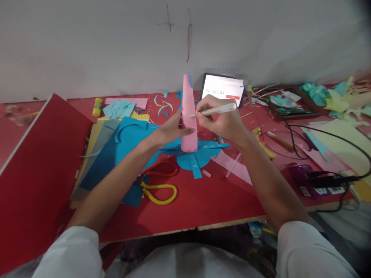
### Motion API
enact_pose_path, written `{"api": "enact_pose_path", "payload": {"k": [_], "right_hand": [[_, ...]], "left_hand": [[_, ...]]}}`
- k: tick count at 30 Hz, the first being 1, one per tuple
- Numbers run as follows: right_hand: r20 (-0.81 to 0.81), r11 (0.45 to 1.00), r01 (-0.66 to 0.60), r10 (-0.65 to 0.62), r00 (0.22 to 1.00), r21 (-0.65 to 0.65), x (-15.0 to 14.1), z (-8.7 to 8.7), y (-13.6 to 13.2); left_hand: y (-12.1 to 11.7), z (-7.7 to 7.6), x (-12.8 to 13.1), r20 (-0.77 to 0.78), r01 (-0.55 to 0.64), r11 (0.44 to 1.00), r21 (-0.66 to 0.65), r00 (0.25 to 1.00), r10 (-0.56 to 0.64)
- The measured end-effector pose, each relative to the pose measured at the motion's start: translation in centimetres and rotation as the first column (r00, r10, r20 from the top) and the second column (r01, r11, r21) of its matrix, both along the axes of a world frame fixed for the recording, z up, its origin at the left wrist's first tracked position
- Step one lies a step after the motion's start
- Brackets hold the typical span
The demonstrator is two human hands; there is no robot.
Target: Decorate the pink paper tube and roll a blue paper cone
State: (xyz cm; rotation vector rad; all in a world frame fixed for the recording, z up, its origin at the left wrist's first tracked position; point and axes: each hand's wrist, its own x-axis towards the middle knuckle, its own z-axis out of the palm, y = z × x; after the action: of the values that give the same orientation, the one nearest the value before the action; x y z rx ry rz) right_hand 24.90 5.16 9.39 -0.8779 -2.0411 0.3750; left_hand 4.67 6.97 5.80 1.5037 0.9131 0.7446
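"At the red tabletop [208,200], which step are we in?"

"We judge it's a marking step: our right hand [222,121] has the pen [227,108] pinched between thumb and fingers, its tip at the front of the pink tube [188,98]. We can't tell whether it touches the paper, and we see no clear line there."

"And what would the next move call for?"

"A light touch, we'd say, with the tube well braced. Paper could dent or lean if we pressed hard."

"Is our left hand [171,129] bracing it?"

"Yes, we have it wrapped round the tube from the left, thumb across the lower front. Some of our fingers are hidden behind, so we can't say how firmly they press."

"Where does the tube lie relative to that grip?"

"Upright, between our two hands. Its top rises above our left fingers and its foot comes out below our thumb, over the blue paper base [185,161]. We can't tell whether it's glued there."

"Anything close by?"

"The scissors [162,202] lie on our left, nearer to us than the base, and a blue strip [196,166] points our way from the foot."
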Motion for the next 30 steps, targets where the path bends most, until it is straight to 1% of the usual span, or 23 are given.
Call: {"api": "enact_pose_path", "payload": {"k": [9,22,26,30], "right_hand": [[-0.020,0.998,0.052,-0.052,0.998,0.023,0.10,-0.09,0.04],[-0.027,0.996,0.082,-0.082,0.996,0.015,0.23,-0.22,0.19],[-0.032,0.993,0.111,-0.110,0.993,0.034,0.22,-0.18,0.27],[-0.016,0.995,0.100,-0.100,0.995,0.017,0.40,-0.22,0.34]], "left_hand": [[0.44,-0.99,-0.18,0.043,0.023,1.000,0.022,0.999,-0.024],[0.12,-0.23,-0.24,0.022,-0.010,1.000,0.022,1.000,0.009],[0.09,-0.25,-0.24,0.016,-0.014,1.000,0.016,1.000,0.014],[0.22,-0.45,-0.25,0.016,-0.009,0.999,0.034,1.000,0.008]]}}
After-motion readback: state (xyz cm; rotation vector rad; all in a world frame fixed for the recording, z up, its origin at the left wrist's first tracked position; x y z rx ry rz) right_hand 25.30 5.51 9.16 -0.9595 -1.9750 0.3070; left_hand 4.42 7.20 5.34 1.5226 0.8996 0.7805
